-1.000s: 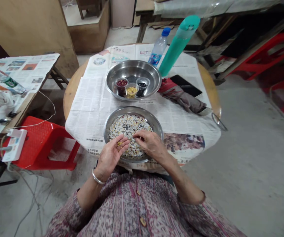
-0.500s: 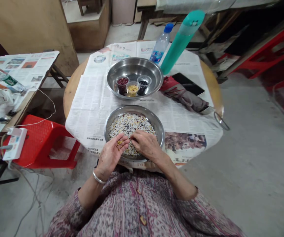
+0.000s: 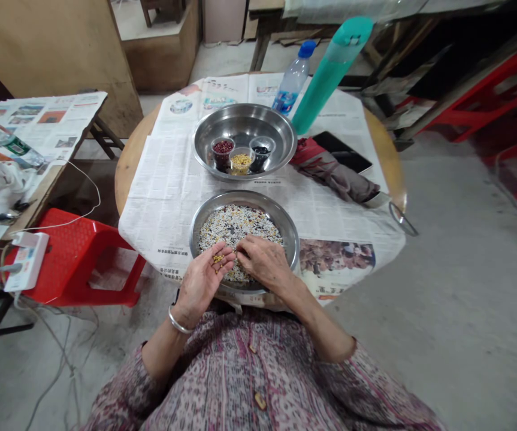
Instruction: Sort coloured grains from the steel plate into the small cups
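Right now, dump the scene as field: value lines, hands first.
left hand: palm up, open, yellow beans on the fingers
right hand: fingers bunched over the near pan; any held bean hidden
near pan contents: white grains mixed with yellow and dark pieces
far basin: three clear cups of red beans, more yellow beans, black beans
behind basin, right: blue-capped bottle, green bottle
surface: round table under newspaper

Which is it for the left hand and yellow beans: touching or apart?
Touching: the head view shows yellow beans resting on the upturned left hand.
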Tool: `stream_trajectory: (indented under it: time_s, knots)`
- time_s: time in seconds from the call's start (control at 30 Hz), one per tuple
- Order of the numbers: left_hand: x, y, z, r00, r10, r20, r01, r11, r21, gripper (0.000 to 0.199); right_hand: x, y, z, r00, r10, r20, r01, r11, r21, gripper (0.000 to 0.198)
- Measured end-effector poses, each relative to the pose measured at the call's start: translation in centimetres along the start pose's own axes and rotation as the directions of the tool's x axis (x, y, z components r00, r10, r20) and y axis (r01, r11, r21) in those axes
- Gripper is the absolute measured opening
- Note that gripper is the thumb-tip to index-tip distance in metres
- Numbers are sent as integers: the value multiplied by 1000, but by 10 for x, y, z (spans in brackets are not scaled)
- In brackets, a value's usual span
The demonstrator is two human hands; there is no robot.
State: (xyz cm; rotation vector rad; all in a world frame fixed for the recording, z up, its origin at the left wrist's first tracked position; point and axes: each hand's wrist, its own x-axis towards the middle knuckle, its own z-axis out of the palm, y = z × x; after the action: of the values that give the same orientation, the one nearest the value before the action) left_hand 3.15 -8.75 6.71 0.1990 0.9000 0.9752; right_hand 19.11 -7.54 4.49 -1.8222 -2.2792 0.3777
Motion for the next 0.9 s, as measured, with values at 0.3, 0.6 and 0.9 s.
stream_trajectory:
  time_s: [0.3, 0.6, 0.9]
  knots:
    - [-1, 0, 0, 1000, 5, 8, -5, 1000, 3, 22, 2, 3, 4, 998, -28, -53, 28, 1000, -1, 14]
    - [-1, 0, 1, 1000, 5, -3, -5, 1000, 5, 21, 1, 5, 5, 995, 7, -100, 1, 996, 85, 11]
    - [0, -1, -2, 1000, 25, 16, -25, 999, 19, 22, 3, 13, -3, 974, 183, -132, -83, 834, 546, 8]
